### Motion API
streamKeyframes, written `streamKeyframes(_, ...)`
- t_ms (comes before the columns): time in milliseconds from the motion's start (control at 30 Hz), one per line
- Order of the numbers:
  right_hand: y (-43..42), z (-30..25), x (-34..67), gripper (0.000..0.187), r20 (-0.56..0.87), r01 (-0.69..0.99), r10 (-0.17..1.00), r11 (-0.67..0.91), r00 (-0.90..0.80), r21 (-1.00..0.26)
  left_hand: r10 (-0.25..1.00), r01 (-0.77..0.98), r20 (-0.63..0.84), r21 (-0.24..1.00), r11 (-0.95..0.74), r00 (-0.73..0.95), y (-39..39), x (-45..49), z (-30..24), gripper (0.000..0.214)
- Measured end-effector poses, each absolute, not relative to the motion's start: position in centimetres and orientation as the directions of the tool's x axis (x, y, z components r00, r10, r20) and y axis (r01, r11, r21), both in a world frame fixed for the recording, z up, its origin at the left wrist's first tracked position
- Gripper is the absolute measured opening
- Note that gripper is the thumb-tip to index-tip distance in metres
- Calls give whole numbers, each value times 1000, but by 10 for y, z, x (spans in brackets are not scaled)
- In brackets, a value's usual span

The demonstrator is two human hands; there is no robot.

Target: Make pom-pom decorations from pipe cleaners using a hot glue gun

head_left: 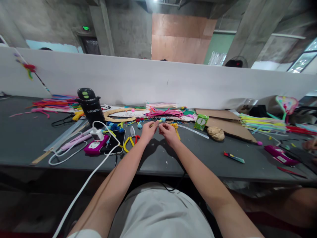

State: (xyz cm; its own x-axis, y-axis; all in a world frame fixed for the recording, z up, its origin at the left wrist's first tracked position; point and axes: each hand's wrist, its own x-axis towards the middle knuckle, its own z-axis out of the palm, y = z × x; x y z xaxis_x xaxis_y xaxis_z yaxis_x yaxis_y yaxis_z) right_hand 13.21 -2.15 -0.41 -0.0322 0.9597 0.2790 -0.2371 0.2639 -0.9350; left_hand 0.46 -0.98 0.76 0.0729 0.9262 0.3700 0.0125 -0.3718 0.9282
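My left hand [148, 131] and my right hand [168, 131] meet over the dark table [193, 155], fingers pinched together. Between them they hold a thin stem [156, 123] with a small light-blue tuft [162, 119] at its right end. Yellow-handled pliers [130, 140] lie just left of my left hand. A yellow pipe-cleaner piece [176, 128] lies just beyond my right hand. A bundle of pink pipe cleaners [163, 113] sits further back.
A black mug [89, 105], a phone [115, 142], a pink device [96, 146] and a white charger cable [84, 185] crowd the left. Cardboard [228, 123], a green packet [201, 121] and a tan lump [216, 133] lie right. Another person's hand [311, 145] shows at far right. A white partition [158, 82] backs the table.
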Motion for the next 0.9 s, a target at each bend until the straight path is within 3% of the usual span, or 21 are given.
streamKeyframes(267,-24,5,142,31,436,-12,885,444,164,-896,928,20,372,928,-372,-27,-4,1,5,43)
streamKeyframes(467,-23,6,145,31,506,98,841,497,192,-862,920,63,391,919,-389,-10,-3,3,3,41)
streamKeyframes(900,-23,5,145,34,532,164,814,507,233,-846,906,104,422,900,-422,23,-7,4,5,40)
